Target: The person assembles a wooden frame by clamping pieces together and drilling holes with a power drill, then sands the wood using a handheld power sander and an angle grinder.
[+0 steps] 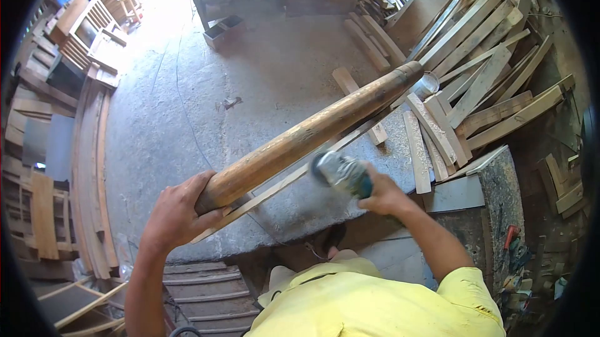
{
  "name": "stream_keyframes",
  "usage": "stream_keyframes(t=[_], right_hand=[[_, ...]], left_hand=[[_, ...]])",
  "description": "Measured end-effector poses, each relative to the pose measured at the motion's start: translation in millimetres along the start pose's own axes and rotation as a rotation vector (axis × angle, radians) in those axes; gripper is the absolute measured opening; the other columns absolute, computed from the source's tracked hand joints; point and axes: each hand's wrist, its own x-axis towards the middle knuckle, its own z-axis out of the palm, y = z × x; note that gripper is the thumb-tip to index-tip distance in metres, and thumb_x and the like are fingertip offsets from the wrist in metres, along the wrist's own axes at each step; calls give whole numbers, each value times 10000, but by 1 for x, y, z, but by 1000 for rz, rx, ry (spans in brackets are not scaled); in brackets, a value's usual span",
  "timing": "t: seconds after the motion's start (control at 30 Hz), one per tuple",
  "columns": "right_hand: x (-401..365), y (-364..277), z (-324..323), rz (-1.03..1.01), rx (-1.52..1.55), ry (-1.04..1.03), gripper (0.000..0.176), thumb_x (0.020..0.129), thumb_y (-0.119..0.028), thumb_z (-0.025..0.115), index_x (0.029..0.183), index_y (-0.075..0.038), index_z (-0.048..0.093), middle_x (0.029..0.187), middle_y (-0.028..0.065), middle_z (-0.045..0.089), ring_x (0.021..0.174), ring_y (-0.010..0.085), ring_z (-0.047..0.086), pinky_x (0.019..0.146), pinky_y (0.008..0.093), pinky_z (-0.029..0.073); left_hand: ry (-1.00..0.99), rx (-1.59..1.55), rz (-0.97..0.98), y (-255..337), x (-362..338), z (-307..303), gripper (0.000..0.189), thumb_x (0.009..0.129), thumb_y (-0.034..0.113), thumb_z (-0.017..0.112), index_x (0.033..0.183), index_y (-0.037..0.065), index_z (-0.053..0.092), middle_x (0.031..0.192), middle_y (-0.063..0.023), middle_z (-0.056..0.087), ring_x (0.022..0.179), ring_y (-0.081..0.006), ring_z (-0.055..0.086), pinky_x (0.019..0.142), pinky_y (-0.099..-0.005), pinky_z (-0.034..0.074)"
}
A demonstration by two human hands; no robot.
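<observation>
A long rounded wooden post (306,136) slants across the view, from my left hand up to the far right. My left hand (178,212) is closed around its near end, thumb underneath. My right hand (382,192) is wrapped round an angle grinder (342,174) with a metal head and a greenish body. The grinder's disc (317,167) is blurred and lies just below the post's lower side in this view. A thin pale wood strip (275,188) runs beneath the post, nearly parallel to it.
Boards and offcuts (484,81) lean and lie in a heap at the right, beside a small white bucket (427,83). Long planks (90,168) line the left. A cable (181,87) crosses the concrete floor (144,124). A red-handled tool (511,236) lies at the lower right.
</observation>
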Motion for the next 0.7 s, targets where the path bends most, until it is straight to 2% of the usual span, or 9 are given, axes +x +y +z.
stream_keyframes(t=[0.1,0.17,0.23,0.3,0.33,0.43,0.57,0.63,0.7], right_hand=[[25,80,-16,-139,160,226,912,583,-204,810,1384,-144,378,1068,240,664,1007,395,650,901,429,508],[25,80,-37,35,162,298,866,582,-193,791,1346,-71,403,1094,235,654,1023,379,645,919,412,501],[32,89,-37,-45,147,354,850,599,-205,809,1331,-45,409,1081,238,655,1020,385,644,922,408,501],[31,79,-29,-136,191,246,859,619,-222,827,1348,-69,398,1071,247,657,1025,403,639,923,417,501],[21,54,-29,-22,64,162,883,635,-228,836,1371,-101,365,1059,264,657,1027,431,631,924,444,493],[16,36,-26,-39,-6,-24,930,640,-239,821,1410,-141,308,1054,268,655,1015,457,620,915,476,485],[19,53,-48,6,-8,1,932,637,-260,807,1418,-147,312,1060,268,653,1019,451,620,916,470,488],[23,76,-61,0,16,104,938,620,-263,798,1418,-132,323,1072,274,649,1031,448,618,922,466,488],[29,98,-70,16,5,110,969,600,-253,802,1428,-106,320,1101,276,641,1054,446,611,930,458,488]], left_hand=[[7,15,3,4,1,1,640,715,339,789,1239,31,589,998,-215,688,896,-359,686,836,-427,518],[18,42,-8,5,1,2,634,701,326,800,1226,34,596,994,-212,688,888,-354,688,836,-429,514],[31,73,-8,4,-1,4,636,696,323,803,1224,36,596,991,-208,688,883,-354,687,834,-429,512],[44,102,-5,5,0,5,638,691,320,807,1223,38,597,988,-204,688,878,-353,686,832,-429,510],[54,93,-12,7,-1,5,635,689,315,805,1222,40,597,986,-197,688,876,-352,685,832,-425,509],[73,101,-8,9,1,7,630,679,303,801,1219,49,599,978,-185,689,861,-351,682,817,-422,508],[97,216,-3,18,0,7,604,642,269,789,1184,74,604,998,-184,682,872,-376,666,789,-444,518],[81,196,-40,20,-1,7,611,638,275,794,1182,73,604,1000,-178,682,878,-375,663,790,-446,513],[63,169,-77,23,-1,9,618,634,280,800,1181,72,603,1002,-172,682,884,-373,661,792,-449,507]])
